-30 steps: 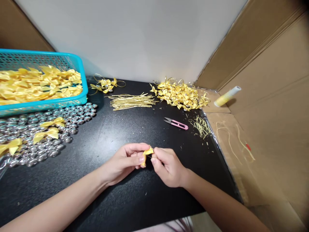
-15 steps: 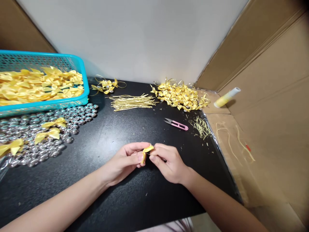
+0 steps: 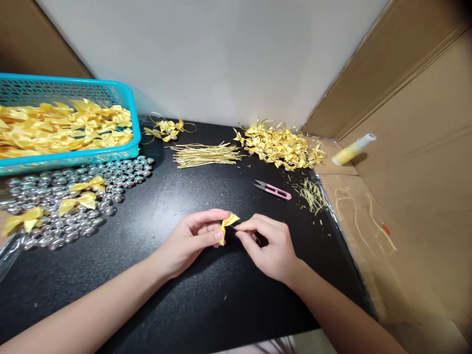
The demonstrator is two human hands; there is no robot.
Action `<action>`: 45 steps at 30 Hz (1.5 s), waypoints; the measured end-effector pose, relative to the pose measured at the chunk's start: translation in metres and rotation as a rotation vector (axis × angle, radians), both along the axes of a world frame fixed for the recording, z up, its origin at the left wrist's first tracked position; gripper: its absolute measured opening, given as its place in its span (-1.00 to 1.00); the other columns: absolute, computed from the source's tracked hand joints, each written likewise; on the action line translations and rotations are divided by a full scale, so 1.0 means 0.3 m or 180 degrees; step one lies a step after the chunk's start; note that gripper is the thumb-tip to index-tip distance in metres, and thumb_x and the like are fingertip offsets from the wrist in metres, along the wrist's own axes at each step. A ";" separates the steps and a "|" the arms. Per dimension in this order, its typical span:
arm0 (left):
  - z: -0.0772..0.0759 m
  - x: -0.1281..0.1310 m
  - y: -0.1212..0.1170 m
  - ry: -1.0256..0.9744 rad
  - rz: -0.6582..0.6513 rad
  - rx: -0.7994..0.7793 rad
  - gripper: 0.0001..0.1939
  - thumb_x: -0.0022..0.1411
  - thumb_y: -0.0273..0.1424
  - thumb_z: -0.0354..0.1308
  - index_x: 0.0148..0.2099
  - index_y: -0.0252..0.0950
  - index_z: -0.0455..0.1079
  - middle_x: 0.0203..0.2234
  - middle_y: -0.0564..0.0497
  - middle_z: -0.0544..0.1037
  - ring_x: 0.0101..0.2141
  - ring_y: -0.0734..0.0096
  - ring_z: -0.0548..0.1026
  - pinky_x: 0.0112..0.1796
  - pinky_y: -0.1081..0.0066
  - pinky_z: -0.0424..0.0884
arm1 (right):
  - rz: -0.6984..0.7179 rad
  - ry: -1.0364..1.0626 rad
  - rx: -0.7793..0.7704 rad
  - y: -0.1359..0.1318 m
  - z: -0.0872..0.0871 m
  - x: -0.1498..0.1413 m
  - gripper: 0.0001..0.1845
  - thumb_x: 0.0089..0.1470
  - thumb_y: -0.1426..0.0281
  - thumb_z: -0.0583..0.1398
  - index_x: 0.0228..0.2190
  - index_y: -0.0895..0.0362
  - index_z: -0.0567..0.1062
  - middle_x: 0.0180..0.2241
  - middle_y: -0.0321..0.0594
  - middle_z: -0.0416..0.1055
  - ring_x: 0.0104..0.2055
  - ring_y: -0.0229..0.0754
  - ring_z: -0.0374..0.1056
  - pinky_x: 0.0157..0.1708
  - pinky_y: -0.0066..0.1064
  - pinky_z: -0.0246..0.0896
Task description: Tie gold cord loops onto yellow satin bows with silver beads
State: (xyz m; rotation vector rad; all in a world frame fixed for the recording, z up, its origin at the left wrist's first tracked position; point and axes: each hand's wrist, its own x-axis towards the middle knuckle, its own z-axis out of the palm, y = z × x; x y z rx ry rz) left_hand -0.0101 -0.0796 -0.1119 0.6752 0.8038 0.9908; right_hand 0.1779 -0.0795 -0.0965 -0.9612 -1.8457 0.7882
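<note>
Between the thumb and fingers of my left hand (image 3: 193,238) is a yellow ribbon bow (image 3: 226,227), tilted with one tail pointing up and right. My right hand (image 3: 271,246) is pinched just to the right of the bow, its thumb and forefinger closed on a thin cord end that runs toward the bow. Most of that cord is hidden by the fingers. Beyond my hands lie pink thread snips (image 3: 273,190), blades pointing left, and a bundle of gold cords (image 3: 207,155).
A turquoise basket (image 3: 133,110) of yellow bows stands at the left. Silver beads (image 3: 79,221) with several bows spread before it. Finished-looking bows with beads (image 3: 282,145) are heaped at the back right, near cord scraps (image 3: 312,195) and a plastic-wrapped roll (image 3: 354,149).
My right hand has drawn slightly right, away from the bow, widening the gap. The bow has turned to show more of its upper tail. The whole view has shifted a little.
</note>
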 end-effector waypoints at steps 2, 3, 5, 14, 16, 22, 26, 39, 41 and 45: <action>0.007 0.002 0.000 0.0471 0.0200 0.0356 -0.75 -0.05 -0.44 0.42 -0.24 -0.19 0.62 -0.30 0.00 0.60 -0.48 0.54 0.42 -0.43 0.53 0.40 | -0.0109 0.0391 -0.0576 -0.011 0.007 -0.007 -0.94 0.07 0.47 0.20 -0.43 0.14 0.50 -0.59 -0.31 0.37 -0.57 -0.32 0.27 -0.54 -0.46 0.24; 0.011 0.004 -0.002 0.0733 0.0282 0.0555 -0.77 -0.02 -0.45 0.40 -0.23 -0.19 0.62 -0.26 -0.02 0.59 -0.44 0.50 0.44 -0.42 0.51 0.42 | -0.0105 0.0647 -0.1013 -0.020 0.007 -0.014 -0.95 0.06 0.44 0.21 -0.43 0.14 0.48 -0.60 -0.32 0.37 -0.60 -0.33 0.27 -0.58 -0.48 0.24; 0.016 0.008 -0.012 0.1238 0.0386 0.0974 -0.79 0.02 -0.46 0.37 -0.22 -0.20 0.62 -0.24 -0.05 0.58 -0.40 0.45 0.47 -0.39 0.49 0.43 | 0.0065 0.1134 -0.1976 -0.039 0.001 -0.030 -0.87 0.05 0.35 0.24 -0.45 0.15 0.44 -0.64 -0.36 0.36 -0.67 -0.37 0.25 -0.66 -0.53 0.20; 0.022 0.026 -0.031 0.1314 0.0640 0.0795 -0.63 0.04 -0.49 0.34 -0.06 -0.15 0.51 -0.38 0.06 0.52 -0.37 0.46 0.51 -0.31 0.51 0.45 | -0.0078 0.2091 -0.2761 -0.069 -0.043 -0.079 -0.71 -0.05 0.20 0.34 -0.46 0.16 0.45 -0.53 -0.31 0.47 -0.55 -0.35 0.42 -0.52 -0.54 0.36; 0.018 0.022 -0.019 0.1296 0.0625 0.0775 -0.89 0.02 -0.48 0.36 -0.33 -0.23 0.55 -0.39 0.04 0.52 -0.33 0.44 0.52 -0.29 0.52 0.45 | -0.0154 0.2018 -0.2710 -0.073 -0.040 -0.086 -0.71 -0.07 0.20 0.35 -0.46 0.16 0.47 -0.51 -0.29 0.48 -0.49 -0.31 0.47 -0.49 -0.53 0.39; 0.006 0.018 -0.018 0.1243 0.0653 0.0747 -0.91 -0.03 -0.48 0.38 -0.44 -0.25 0.52 -0.45 0.09 0.52 -0.43 0.52 0.48 -0.44 0.61 0.43 | -0.0100 0.1879 -0.2566 -0.091 -0.042 -0.094 -0.73 0.02 0.21 0.28 -0.46 0.16 0.42 -0.65 -0.40 0.37 -0.64 -0.39 0.32 -0.57 -0.54 0.32; 0.022 0.018 -0.033 0.1182 0.0322 0.0548 -0.94 0.03 -0.45 0.35 -0.36 -0.25 0.55 -0.54 0.08 0.58 -0.50 0.49 0.53 -0.44 0.57 0.49 | -0.0050 0.1667 -0.2391 -0.095 -0.047 -0.083 -0.77 0.13 0.25 0.20 -0.44 0.14 0.36 -0.69 -0.46 0.28 -0.68 -0.44 0.18 -0.65 -0.61 0.14; 0.031 0.027 -0.051 0.1635 0.0710 0.1072 -0.92 0.08 -0.55 0.28 -0.37 -0.29 0.46 -0.57 0.10 0.62 -0.56 0.54 0.57 -0.48 0.64 0.50 | 0.0190 0.1733 -0.2625 -0.085 -0.039 -0.079 -0.78 0.11 0.28 0.19 -0.46 0.13 0.29 -0.74 -0.51 0.22 -0.75 -0.47 0.05 -0.72 -0.61 -0.06; 0.028 0.027 -0.054 0.1691 0.0779 0.1203 -0.92 0.09 -0.57 0.26 -0.37 -0.30 0.46 -0.52 0.09 0.63 -0.54 0.53 0.57 -0.47 0.62 0.52 | 0.0233 0.1760 -0.2696 -0.084 -0.038 -0.077 -0.77 0.10 0.27 0.19 -0.46 0.13 0.29 -0.74 -0.51 0.22 -0.76 -0.47 0.04 -0.73 -0.62 -0.07; 0.020 0.026 -0.056 0.1747 0.0821 0.1456 -0.89 0.10 -0.61 0.22 -0.36 -0.30 0.46 -0.44 0.05 0.64 -0.51 0.53 0.58 -0.44 0.59 0.54 | 0.0269 0.1815 -0.2803 -0.080 -0.037 -0.074 -0.75 0.09 0.25 0.21 -0.46 0.13 0.29 -0.75 -0.52 0.22 -0.77 -0.47 0.03 -0.75 -0.62 -0.08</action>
